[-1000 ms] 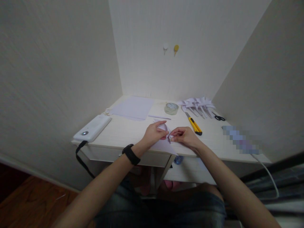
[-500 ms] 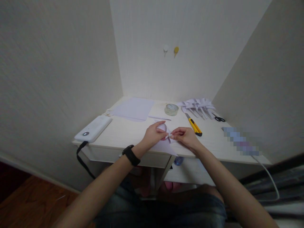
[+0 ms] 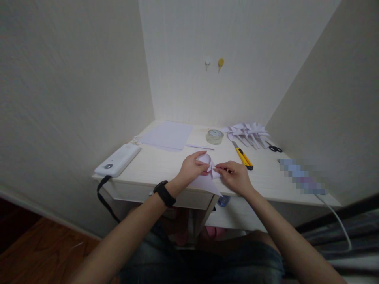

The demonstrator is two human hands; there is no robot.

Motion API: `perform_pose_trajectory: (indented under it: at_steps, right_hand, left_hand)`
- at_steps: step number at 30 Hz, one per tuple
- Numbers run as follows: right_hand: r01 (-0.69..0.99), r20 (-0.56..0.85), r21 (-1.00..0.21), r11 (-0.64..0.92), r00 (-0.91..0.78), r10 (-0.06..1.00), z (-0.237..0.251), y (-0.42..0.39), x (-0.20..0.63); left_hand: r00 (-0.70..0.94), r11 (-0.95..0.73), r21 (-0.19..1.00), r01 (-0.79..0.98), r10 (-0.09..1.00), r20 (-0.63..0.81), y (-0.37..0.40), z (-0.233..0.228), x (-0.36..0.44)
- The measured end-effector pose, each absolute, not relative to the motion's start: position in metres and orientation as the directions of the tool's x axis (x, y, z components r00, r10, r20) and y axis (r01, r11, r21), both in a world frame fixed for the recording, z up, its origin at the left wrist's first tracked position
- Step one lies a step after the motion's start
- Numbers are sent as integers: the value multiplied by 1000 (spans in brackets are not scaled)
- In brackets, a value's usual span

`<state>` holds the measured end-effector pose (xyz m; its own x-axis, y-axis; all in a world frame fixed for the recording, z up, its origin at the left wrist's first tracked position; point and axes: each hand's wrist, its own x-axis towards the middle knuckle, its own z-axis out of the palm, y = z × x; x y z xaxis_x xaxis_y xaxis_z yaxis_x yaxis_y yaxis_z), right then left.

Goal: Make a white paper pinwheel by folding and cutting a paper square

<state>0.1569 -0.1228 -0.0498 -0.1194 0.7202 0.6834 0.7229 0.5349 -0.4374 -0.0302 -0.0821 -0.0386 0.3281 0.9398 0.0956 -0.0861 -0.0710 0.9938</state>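
Note:
At the front edge of the desk, my left hand [image 3: 192, 165] pinches a white paper pinwheel [image 3: 204, 158], its curled corners drawn in toward the middle. My right hand [image 3: 234, 174] grips a flap of the same paper close to the centre, fingertips nearly meeting those of the left. One pointed corner of the paper hangs over the desk edge. The exact centre is partly covered by my fingers. Just beyond the hands lies a thin rolled paper stick [image 3: 200, 147]. To the right of my right hand rests a yellow utility knife [image 3: 244, 157].
White paper sheets [image 3: 167, 135] lie at the back left, with a roll of clear tape [image 3: 214, 137] to their right. Several paper pinwheels on sticks [image 3: 248, 132] are piled at the back right beside black scissors [image 3: 274, 148]. A white device [image 3: 118, 161] with a black strap sits at the left edge.
My right hand has shifted slightly right and down, its fingers still at the paper flap. The left hand keeps its pinch. The view has moved a little.

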Motion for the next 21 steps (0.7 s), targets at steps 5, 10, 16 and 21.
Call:
perform_pose_trajectory:
  at_steps: [5, 10, 16, 21]
  right_hand:
    - [746, 766, -236, 623, -251, 591, -48, -126, 156]
    - [728, 800, -129, 673, -325, 504, -48, -128, 156]
    - [699, 789, -107, 707, -373, 488, -48, -129, 157]
    - [674, 799, -90, 734, -391, 457, -50, -130, 159]
  left_hand:
    - [334, -91, 994, -64, 936, 108, -84, -36, -30]
    - [339, -96, 993, -61, 934, 112, -86, -34, -30]
    - [338, -88, 993, -81, 935, 111, -87, -33, -30]
    - [334, -60, 995, -82, 939, 85, -88, -31, -30]
